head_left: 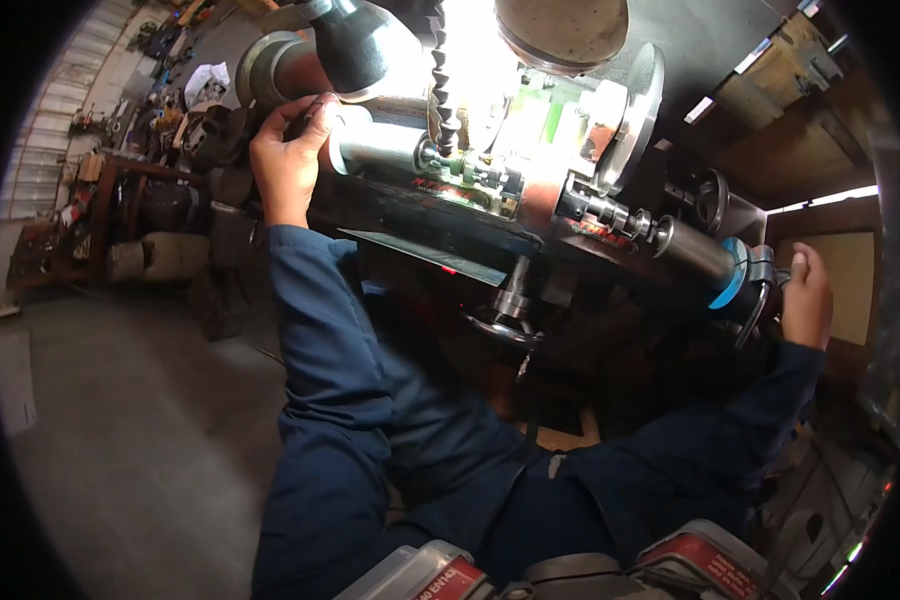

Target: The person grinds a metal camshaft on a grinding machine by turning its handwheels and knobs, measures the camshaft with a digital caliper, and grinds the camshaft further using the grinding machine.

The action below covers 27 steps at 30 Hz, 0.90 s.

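A bench machine with a row of cylinders stretches in front of me. My left hand [290,165] is at its left end, thumb and fingers pinched at the rim of a grey metal cylinder [385,146]. What lies between the fingertips is hidden. At the opposite end, my right hand [808,300] is closed beside a bent lever [753,318] and a blue ring [732,273]; its grip is partly out of sight. Between the ends sit a small stepped shaft [485,172] and a dark steel cylinder [695,250].
A dark lamp [365,45] and a ridged hose [444,85] hang over the machine. Behind it stands a large thin wheel [642,120]. A handwheel [505,325] projects toward me below a metal plate [425,255]. Cluttered shelving [120,165] stands left.
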Each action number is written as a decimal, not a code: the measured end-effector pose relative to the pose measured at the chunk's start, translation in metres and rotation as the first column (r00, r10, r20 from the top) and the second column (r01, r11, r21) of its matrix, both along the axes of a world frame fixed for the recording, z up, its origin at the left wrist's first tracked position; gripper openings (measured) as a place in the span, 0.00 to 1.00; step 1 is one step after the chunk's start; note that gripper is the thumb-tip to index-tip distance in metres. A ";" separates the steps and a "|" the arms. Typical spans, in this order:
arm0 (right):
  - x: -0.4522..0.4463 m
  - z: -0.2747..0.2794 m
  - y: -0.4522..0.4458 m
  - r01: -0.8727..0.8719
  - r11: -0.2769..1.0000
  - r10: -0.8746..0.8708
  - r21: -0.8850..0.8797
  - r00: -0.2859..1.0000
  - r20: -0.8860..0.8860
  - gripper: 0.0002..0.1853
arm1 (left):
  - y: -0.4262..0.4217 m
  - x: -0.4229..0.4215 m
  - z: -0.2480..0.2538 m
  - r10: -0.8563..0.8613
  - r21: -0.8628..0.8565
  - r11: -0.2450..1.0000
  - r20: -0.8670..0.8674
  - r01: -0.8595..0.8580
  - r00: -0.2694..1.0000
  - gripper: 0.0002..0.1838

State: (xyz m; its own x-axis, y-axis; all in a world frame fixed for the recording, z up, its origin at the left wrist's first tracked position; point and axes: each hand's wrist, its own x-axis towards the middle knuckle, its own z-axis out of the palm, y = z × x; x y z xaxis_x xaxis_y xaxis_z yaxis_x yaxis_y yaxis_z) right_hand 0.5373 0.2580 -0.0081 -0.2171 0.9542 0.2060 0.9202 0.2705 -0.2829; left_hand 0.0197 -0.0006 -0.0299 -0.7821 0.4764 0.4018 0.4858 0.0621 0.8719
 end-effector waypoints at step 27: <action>-0.024 -0.007 -0.054 0.186 0.966 -0.105 0.180 0.918 -0.382 0.13 | -0.005 -0.017 -0.016 0.024 0.006 1.000 0.033 -0.024 0.999 0.18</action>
